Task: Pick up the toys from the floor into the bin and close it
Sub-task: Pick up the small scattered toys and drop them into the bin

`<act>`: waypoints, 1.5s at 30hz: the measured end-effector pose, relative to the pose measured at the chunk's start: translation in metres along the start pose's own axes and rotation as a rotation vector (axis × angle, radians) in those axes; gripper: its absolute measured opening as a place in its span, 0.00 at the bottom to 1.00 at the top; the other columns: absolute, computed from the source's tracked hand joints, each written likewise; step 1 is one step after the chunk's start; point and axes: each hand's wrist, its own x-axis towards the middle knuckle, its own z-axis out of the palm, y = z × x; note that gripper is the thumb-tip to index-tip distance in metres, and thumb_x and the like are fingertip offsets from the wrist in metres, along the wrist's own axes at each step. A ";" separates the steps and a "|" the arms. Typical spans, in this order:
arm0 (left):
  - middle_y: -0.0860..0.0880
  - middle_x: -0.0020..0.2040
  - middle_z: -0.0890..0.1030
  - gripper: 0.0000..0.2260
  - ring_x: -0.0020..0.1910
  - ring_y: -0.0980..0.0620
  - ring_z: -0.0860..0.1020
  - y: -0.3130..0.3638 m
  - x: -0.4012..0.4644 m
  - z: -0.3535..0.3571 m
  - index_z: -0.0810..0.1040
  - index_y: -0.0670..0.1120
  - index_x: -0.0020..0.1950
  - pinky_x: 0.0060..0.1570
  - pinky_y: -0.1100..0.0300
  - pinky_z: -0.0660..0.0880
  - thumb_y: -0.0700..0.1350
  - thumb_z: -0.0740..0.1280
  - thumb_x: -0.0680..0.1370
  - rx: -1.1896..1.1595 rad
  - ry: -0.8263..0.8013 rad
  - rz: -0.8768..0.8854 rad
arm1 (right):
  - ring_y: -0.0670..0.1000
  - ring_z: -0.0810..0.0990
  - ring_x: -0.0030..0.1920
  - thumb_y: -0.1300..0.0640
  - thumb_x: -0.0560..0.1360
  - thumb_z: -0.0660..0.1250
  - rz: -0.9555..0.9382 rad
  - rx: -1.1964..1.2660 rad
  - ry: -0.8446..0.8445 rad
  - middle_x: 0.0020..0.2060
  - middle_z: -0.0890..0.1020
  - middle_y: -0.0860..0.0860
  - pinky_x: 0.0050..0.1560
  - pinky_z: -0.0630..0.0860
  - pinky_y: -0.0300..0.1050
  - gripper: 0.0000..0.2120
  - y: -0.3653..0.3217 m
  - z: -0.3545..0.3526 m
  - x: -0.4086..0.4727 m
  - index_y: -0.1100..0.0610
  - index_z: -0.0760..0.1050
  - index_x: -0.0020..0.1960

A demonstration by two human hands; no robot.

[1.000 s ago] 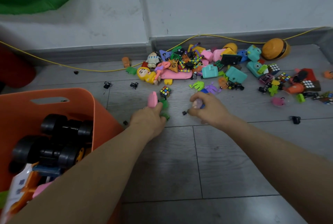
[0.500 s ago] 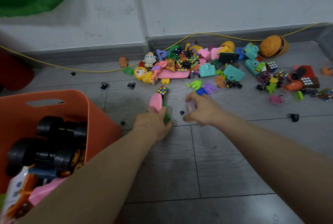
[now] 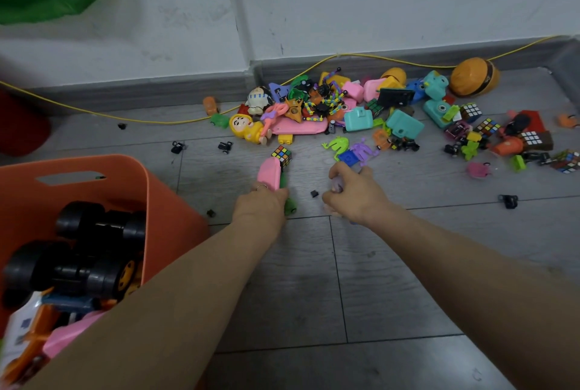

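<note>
Hiding small pale toy (image 3: pixel 337 184), right hand (image 3: pixel 354 198) curled; identity unclear.

Both bare forearms reach forward and down from the bottom of the view, converging toward the floor. The left hand (image 3: pixel 262 206) is knuckles-up with its fingers curled under around a pink toy (image 3: pixel 269 173) that sticks out ahead of it. The right hand (image 3: pixel 354 193) sits just beside it, fingers curled and pinching a small pale object, too blurred to identify
</note>
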 end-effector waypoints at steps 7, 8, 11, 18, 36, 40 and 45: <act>0.37 0.67 0.68 0.17 0.55 0.41 0.78 -0.004 0.000 0.000 0.66 0.49 0.70 0.48 0.49 0.75 0.45 0.62 0.81 0.030 -0.011 0.047 | 0.52 0.72 0.41 0.50 0.71 0.71 0.033 0.192 -0.001 0.53 0.68 0.55 0.47 0.72 0.45 0.17 0.008 0.000 -0.002 0.46 0.71 0.57; 0.38 0.66 0.69 0.17 0.55 0.41 0.78 -0.005 0.000 -0.001 0.67 0.48 0.70 0.48 0.49 0.75 0.44 0.62 0.81 0.025 -0.018 0.057 | 0.54 0.74 0.43 0.50 0.70 0.71 0.051 0.223 -0.013 0.53 0.69 0.56 0.47 0.75 0.47 0.16 0.007 -0.001 -0.003 0.46 0.71 0.56; 0.38 0.64 0.70 0.16 0.55 0.40 0.78 -0.010 -0.002 -0.004 0.67 0.46 0.70 0.50 0.47 0.76 0.44 0.61 0.82 0.031 -0.034 0.086 | 0.59 0.79 0.47 0.49 0.66 0.71 0.098 0.300 -0.038 0.54 0.73 0.58 0.48 0.80 0.53 0.14 0.005 -0.003 -0.007 0.43 0.71 0.49; 0.40 0.62 0.73 0.14 0.56 0.42 0.77 -0.013 -0.013 -0.016 0.69 0.44 0.66 0.52 0.48 0.76 0.47 0.61 0.82 -0.033 -0.079 0.123 | 0.61 0.81 0.46 0.46 0.62 0.71 0.159 0.334 -0.066 0.54 0.72 0.57 0.50 0.81 0.59 0.15 -0.001 -0.005 -0.018 0.41 0.70 0.45; 0.40 0.49 0.81 0.10 0.48 0.40 0.80 -0.093 -0.073 -0.135 0.73 0.44 0.53 0.36 0.60 0.70 0.50 0.64 0.80 -0.469 0.257 0.137 | 0.51 0.76 0.37 0.60 0.70 0.70 -0.160 0.967 0.143 0.43 0.75 0.53 0.37 0.76 0.48 0.11 -0.137 -0.074 -0.043 0.52 0.73 0.49; 0.52 0.34 0.80 0.08 0.25 0.60 0.78 -0.161 -0.136 -0.175 0.74 0.47 0.53 0.26 0.69 0.72 0.51 0.65 0.80 -0.540 0.410 0.124 | 0.53 0.77 0.32 0.63 0.72 0.68 -0.333 1.146 -0.003 0.42 0.76 0.55 0.29 0.76 0.47 0.11 -0.208 -0.096 -0.075 0.53 0.70 0.50; 0.49 0.34 0.82 0.05 0.28 0.57 0.79 -0.233 -0.215 -0.169 0.77 0.53 0.51 0.30 0.65 0.77 0.51 0.65 0.79 -0.558 0.217 0.117 | 0.53 0.75 0.31 0.63 0.73 0.68 -0.514 1.007 -0.253 0.37 0.76 0.55 0.30 0.77 0.49 0.11 -0.268 -0.072 -0.130 0.53 0.71 0.52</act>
